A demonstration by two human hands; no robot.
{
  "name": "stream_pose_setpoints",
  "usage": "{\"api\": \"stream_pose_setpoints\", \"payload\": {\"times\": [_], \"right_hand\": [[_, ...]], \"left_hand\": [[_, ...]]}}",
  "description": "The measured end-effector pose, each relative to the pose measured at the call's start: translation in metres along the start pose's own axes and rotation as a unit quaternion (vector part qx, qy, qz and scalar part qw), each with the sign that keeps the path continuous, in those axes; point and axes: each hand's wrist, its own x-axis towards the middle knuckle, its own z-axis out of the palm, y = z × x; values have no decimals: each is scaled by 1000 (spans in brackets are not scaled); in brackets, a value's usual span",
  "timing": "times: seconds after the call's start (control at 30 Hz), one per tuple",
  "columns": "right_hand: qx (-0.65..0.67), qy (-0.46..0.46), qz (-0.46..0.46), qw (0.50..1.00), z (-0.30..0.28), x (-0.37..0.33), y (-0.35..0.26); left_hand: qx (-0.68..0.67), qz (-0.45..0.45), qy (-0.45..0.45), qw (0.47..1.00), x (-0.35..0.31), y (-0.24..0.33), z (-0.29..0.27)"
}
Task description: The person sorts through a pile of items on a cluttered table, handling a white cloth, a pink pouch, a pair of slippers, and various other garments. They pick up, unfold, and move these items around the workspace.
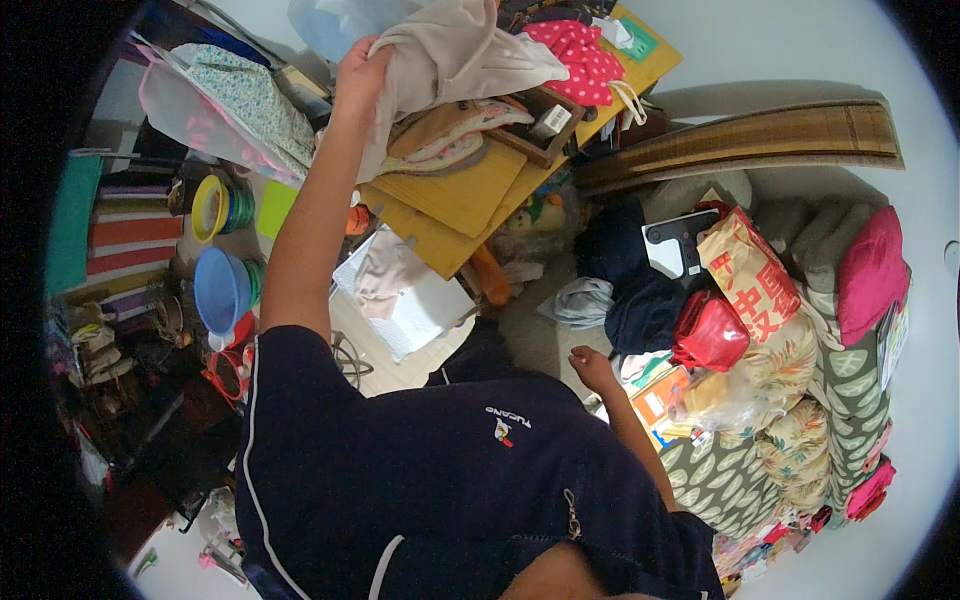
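Note:
My left arm reaches far forward, and my left hand [362, 78] is closed on the edge of a beige cloth [440, 62]. The cloth hangs in folds over the far end of a yellow wooden table [440, 190]. Beneath its right part lie a brown and cream fabric item [440, 135] and a dark wooden tray [548, 125]. My right hand [592, 368] is low at my right side, its fingers curled with nothing visible in them. A crumpled light grey cloth [582, 302] is the thing nearest to it.
A red polka-dot cloth [580, 60] lies at the table's far right. To the left stand a blue basin [222, 290], a yellow basin [209, 208] and a pink-edged translucent bin [195, 115]. A sofa with leaf-patterned covers [720, 480] at right holds bags and clothes.

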Motion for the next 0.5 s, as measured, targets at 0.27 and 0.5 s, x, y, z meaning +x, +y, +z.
{"api": "stream_pose_setpoints", "payload": {"times": [0.27,0.5], "right_hand": [[10,19,-14,1000,7,7,-14],[271,-106,27,956,-28,42,-106]], "left_hand": [[359,325,87,870,-10,-33,-32],[478,288,114,822,-40,-60,-56]]}}
